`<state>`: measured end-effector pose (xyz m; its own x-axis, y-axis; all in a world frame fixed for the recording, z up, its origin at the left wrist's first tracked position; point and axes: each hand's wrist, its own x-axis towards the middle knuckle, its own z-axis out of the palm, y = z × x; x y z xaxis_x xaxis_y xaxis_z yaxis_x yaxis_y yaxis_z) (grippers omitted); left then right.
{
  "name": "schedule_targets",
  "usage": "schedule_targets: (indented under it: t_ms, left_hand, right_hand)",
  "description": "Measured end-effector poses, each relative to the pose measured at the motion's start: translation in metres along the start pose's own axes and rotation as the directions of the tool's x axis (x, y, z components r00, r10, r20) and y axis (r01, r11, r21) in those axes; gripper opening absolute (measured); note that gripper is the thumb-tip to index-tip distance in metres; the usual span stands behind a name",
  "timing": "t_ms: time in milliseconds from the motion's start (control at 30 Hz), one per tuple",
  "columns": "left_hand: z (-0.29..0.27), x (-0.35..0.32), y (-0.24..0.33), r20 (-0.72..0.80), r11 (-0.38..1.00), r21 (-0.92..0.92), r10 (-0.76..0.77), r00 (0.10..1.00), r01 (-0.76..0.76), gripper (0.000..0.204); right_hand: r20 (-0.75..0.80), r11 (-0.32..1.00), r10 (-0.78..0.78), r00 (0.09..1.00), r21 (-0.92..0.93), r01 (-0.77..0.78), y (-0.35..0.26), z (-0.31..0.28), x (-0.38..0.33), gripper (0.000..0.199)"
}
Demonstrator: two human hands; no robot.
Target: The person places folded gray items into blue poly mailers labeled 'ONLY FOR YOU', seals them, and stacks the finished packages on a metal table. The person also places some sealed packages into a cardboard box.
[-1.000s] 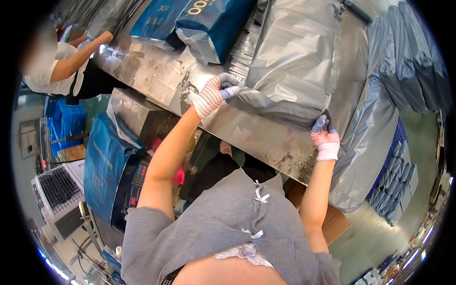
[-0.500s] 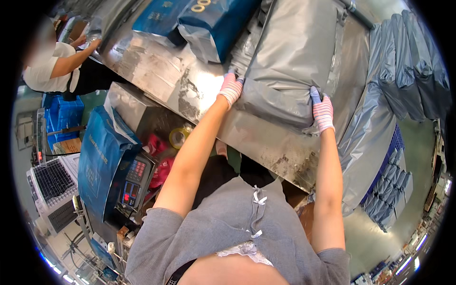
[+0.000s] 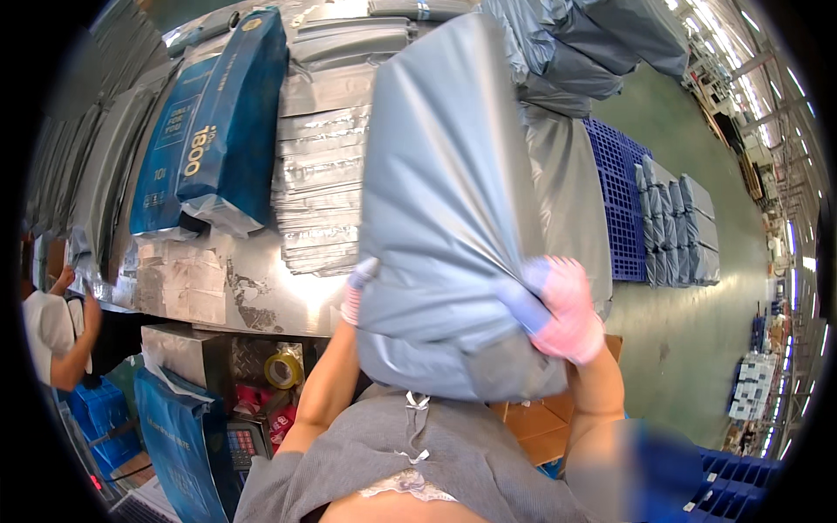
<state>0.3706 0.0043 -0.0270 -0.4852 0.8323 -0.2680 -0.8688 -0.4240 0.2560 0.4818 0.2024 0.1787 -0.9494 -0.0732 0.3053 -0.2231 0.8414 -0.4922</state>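
Note:
A large, full grey-blue plastic mailing bag (image 3: 445, 200) is held up off the table, close in front of my body. My right hand (image 3: 567, 309), in a pink and lilac work glove, is closed on a gathered fold of the plastic at its right side. Against the bag's lower left edge is my left hand (image 3: 352, 296), gloved too; its thumb shows on the front while its fingers are mostly hidden behind. Beside the bag on the left lies a stack of flat grey plastic bags (image 3: 323, 196). Two blue printed packages (image 3: 235, 122) lie further left.
The metal table (image 3: 301, 305) runs along the front. Below it sit a yellow tape roll (image 3: 282, 370), a keypad scale (image 3: 241, 444) and a blue bag (image 3: 179, 444). At right, more grey parcels (image 3: 680, 227) stand by a blue plastic pallet (image 3: 619, 200). A co-worker (image 3: 57, 336) stands far left.
The filled bag has come up off the table and toward my body. My right hand has shifted from its near corner to a fold on its side. My view has turned rightward.

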Motion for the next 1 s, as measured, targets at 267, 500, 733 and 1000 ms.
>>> schedule_targets:
  t_ms: [267,500,733,1000]
  left_hand:
    - [0.082,0.074,-0.088,0.21,0.92,0.389,-0.146,0.967,0.055,0.082]
    - [0.142,0.165,-0.167,-0.269,0.148,0.946,-0.133,0.954,0.287,0.094]
    - [0.073,0.129,-0.051,0.253,-0.277,0.942,0.229,0.94,-0.186,0.072]
    - [0.047,0.011,0.29,-0.141,-0.346,0.345,0.9,0.412,0.873,0.089]
  right_hand:
    - [-0.21,0.793,0.448,0.869,-0.356,-0.495,0.006,-0.07,-0.164,0.015]
    - [-0.537,0.39,0.707,0.461,-0.247,-0.887,0.208,-0.048,-0.27,0.019]
    - [-0.428,0.166,0.835,0.347,-0.404,-0.9,0.232,-0.057,-0.297,0.043]
    - [-0.3,0.855,0.477,0.826,-0.06,-0.515,0.14,0.011,0.007,0.033]
